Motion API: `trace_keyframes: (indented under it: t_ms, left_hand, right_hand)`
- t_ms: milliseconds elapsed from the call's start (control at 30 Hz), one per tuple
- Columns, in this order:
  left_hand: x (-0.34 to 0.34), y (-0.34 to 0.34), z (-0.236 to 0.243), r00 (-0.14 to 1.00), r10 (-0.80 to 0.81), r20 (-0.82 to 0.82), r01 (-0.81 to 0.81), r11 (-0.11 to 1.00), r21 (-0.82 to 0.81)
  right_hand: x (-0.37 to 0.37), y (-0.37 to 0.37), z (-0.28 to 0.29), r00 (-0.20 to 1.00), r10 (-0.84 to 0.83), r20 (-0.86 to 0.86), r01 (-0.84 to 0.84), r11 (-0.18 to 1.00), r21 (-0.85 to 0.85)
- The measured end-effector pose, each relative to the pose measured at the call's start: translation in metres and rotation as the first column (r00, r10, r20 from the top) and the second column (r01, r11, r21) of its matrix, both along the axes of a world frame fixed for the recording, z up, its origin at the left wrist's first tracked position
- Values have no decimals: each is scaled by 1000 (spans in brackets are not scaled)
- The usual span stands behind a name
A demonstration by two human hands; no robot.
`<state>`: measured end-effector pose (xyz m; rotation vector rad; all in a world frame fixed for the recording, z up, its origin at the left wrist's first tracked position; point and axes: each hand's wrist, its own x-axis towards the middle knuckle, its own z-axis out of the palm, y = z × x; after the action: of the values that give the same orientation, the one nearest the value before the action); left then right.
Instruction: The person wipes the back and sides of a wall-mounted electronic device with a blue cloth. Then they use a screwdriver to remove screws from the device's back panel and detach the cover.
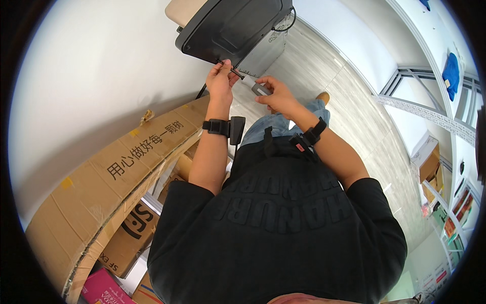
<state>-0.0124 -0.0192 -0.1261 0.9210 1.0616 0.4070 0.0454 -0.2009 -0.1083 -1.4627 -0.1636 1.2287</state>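
Observation:
My right hand (pixel 278 96) grips a grey-handled screwdriver (pixel 260 89) whose thin dark shaft points up and left. My left hand (pixel 220 81) is closed, its fingertips pinched around the front part of that shaft, close to the lower edge of a black moulded plastic panel (pixel 223 30). The shaft's tip reaches the panel's edge. Whether a screw sits there is too small to tell. A beige part (pixel 183 11) shows behind the panel's top left, and a black cable (pixel 292 21) loops from its right side.
Along the left, by a white wall (pixel 91 61), runs a long brown cardboard piece (pixel 96 177). Boxes (pixel 129 243) and a pink package (pixel 105 288) lie below it. White metal shelving (pixel 430 109) with a blue item (pixel 450 76) stands at the right, beside a grey wood-look floor (pixel 349 121).

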Motion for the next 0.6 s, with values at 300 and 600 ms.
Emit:
trace_keyframes:
  t_ms: [300, 600]
  left_hand:
    - [0, -1, 3, 998, 37, 58, -34, 998, -55]
    - [1, -6, -1, 1000, 31, 1, -31, 999, -11]
  right_hand:
    - [11, -14, -16, 809, 81, -582, 106, 954, 281]
    - [-6, -3, -9, 998, 16, -65, -11, 997, 72]
